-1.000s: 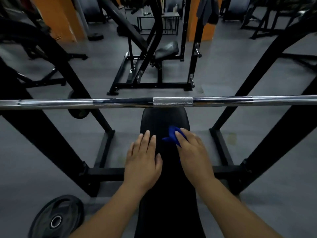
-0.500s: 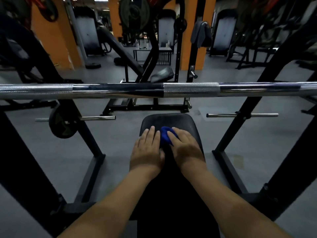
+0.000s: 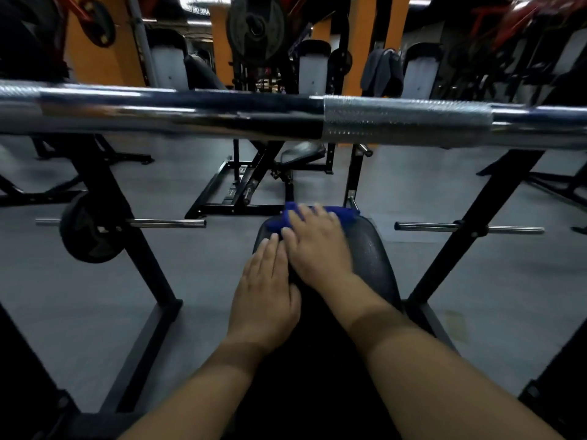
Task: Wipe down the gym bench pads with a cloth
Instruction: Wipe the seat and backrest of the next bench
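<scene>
A blue cloth point(image 3: 344, 213) is pressed onto the far end of the bench pad point(image 3: 371, 258) by the flat right hand point(image 3: 317, 246). The left hand point(image 3: 266, 290) is laid flat beside it, fingers straight.

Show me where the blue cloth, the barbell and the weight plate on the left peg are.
blue cloth point(image 3: 344, 214): head view, its right end beside the fingers.
barbell point(image 3: 406, 120): head view, on the knurled section.
weight plate point(image 3: 90, 231): head view, on the disc's face.

The barbell point(image 3: 222, 117) is glossy chromed metal (knurled rough in one band), the bench pad point(image 3: 374, 258) pebbled black vinyl.
</scene>
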Tool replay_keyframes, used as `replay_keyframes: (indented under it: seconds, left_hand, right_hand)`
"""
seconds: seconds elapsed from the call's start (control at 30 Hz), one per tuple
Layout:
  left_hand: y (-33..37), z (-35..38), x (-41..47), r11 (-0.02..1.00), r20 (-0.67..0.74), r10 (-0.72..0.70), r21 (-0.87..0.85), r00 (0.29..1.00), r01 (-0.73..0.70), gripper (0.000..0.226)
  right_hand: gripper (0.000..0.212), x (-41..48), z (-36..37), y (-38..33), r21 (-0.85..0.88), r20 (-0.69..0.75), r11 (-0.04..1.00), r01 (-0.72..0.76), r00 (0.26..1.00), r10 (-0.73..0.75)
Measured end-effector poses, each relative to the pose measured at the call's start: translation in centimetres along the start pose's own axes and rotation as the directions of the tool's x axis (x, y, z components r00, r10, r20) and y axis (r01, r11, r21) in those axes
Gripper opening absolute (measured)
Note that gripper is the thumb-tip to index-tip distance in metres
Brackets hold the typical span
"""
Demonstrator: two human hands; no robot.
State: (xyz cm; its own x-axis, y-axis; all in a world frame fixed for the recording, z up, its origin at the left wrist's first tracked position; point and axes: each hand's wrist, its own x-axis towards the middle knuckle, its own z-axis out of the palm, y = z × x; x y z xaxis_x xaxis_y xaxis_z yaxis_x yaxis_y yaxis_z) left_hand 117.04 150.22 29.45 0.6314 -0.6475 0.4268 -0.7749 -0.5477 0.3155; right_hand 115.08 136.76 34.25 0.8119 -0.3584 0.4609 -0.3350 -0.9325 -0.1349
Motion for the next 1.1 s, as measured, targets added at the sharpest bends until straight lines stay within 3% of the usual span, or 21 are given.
replay_keyframes:
  seconds: [0.13, 0.2, 0.3, 0.4, 0.47, 0.63, 0.8, 0.9, 0.97, 1.03, 1.1]
  left_hand:
    - [-0.3, 0.5, -0.2, 0.999, -0.058, -0.035, -0.02, 0.998, 0.034, 0.081]
    - [-0.5, 1.0, -0.1, 0.999, -0.069, -0.022, 0.024, 0.997, 0.023, 0.08]
    - [-0.4, 1.2, -0.1, 0.998, -0.066, -0.011, 0.055, 0.998, 0.014, 0.081]
    - [-0.5, 1.0, -0.2, 0.999, -0.047, -0.026, 0.042, 0.999, 0.028, 0.077]
    - [-0.5, 1.0, -0.3, 0.999, -0.049, -0.027, 0.036, 0.998, 0.028, 0.077]
    - [0.0, 0.9, -0.5, 0.998, -0.048, -0.059, 0.019, 0.997, 0.06, 0.076]
    - [-0.1, 0.1, -0.7, 0.998, -0.019, -0.055, -0.023, 0.998, 0.055, 0.062]
    - [0.2, 0.3, -0.9, 0.998, -0.03, -0.066, -0.006, 0.997, 0.066, 0.062]
    - [0.4, 0.3, -1.0, 0.997, -0.023, -0.08, -0.007, 0.997, 0.08, 0.062]
    - [0.4, 0.3, -1.2, 0.997, -0.017, -0.077, -0.005, 0.997, 0.077, 0.062]
    - [0.3, 0.2, -1.3, 0.998, -0.008, -0.061, -0.005, 0.998, 0.061, 0.062]
  right_hand:
    - [0.059, -4.6, 0.0, 2.0, 0.059, 0.061, 0.969, 0.239, 0.968, -0.242]
    - [0.055, -4.8, -0.7, 4.7, 0.008, 0.039, 0.982, 0.187, 0.982, -0.187]
    - [0.052, -3.2, -0.2, 3.8, -0.023, -0.012, 1.0, -0.004, 1.0, 0.004]
    - [0.061, -6.5, 0.2, 2.0, -0.01, 0.062, 0.992, 0.123, 0.991, -0.122]
    - [0.066, -9.2, -0.4, 4.4, -0.009, 0.101, 0.984, 0.179, 0.979, -0.177]
    - [0.054, -7.3, -1.2, 6.3, -0.029, 0.007, 0.997, -0.074, 0.997, 0.074]
    - [0.055, -15.1, -0.9, 5.9, 0.038, 0.103, 0.966, 0.258, 0.96, -0.26]
    - [0.05, -13.2, -1.3, 8.8, 0.04, -0.036, 0.993, 0.112, 0.993, -0.111]
    - [0.053, -10.8, -1.3, 7.9, 0.026, -0.007, 0.999, -0.036, 0.999, 0.036]
    - [0.059, -10.8, -0.9, 6.1, 0.024, 0.003, 1.0, -0.007, 1.0, 0.007]
    - [0.062, -13.4, -1.1, 5.3, 0.108, 0.033, 0.983, 0.146, 0.988, -0.15]
